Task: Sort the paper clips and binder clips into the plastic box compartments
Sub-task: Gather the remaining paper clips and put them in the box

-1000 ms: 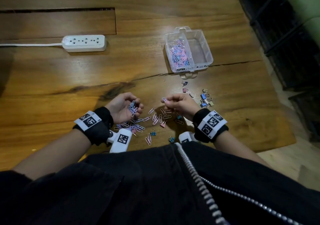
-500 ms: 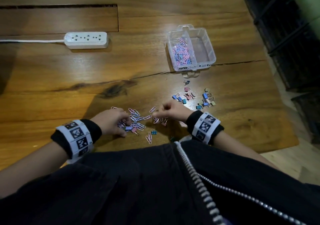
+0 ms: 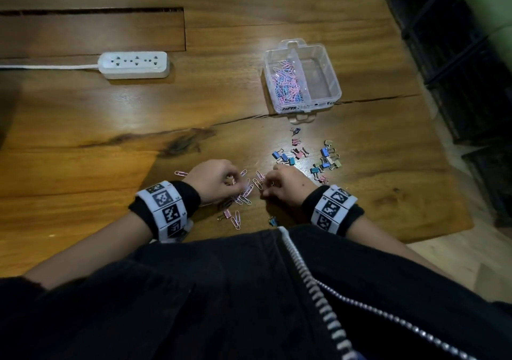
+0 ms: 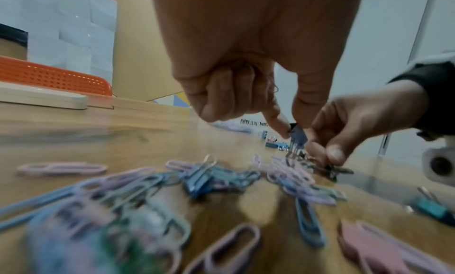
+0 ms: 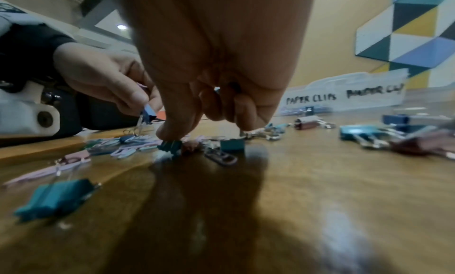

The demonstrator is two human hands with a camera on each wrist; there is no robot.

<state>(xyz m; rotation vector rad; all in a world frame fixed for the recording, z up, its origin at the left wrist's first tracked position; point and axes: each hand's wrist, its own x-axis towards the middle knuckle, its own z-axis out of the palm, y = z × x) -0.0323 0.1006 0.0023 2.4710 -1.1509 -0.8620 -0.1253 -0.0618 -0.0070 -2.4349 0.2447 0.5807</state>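
A clear plastic box (image 3: pixel 329 63) stands at the far middle of the table, with pink and blue paper clips (image 3: pixel 285 82) in its left compartment; the right one looks bare. Loose paper clips (image 3: pixel 245 193) lie between my hands. My left hand (image 3: pixel 235 182) pinches a small blue binder clip (image 4: pixel 298 136) between thumb and forefinger just above the pile. My right hand (image 3: pixel 266 186) is down on the table, its thumb and a finger closed on a teal binder clip (image 5: pixel 169 146). Several binder clips (image 3: pixel 327 157) lie scattered right of the hands.
A white power strip (image 3: pixel 134 64) with its cord lies at the far left. Labels on the box front (image 5: pixel 344 95) read paper clips and binder clips. The table's right edge (image 3: pixel 454 193) is close to the binder clips. My dark jacket covers the near edge.
My left hand turned palm down from holding paper clips and now pinches a blue binder clip. My right hand dropped to the table. Both hands have drawn closer over the pile.
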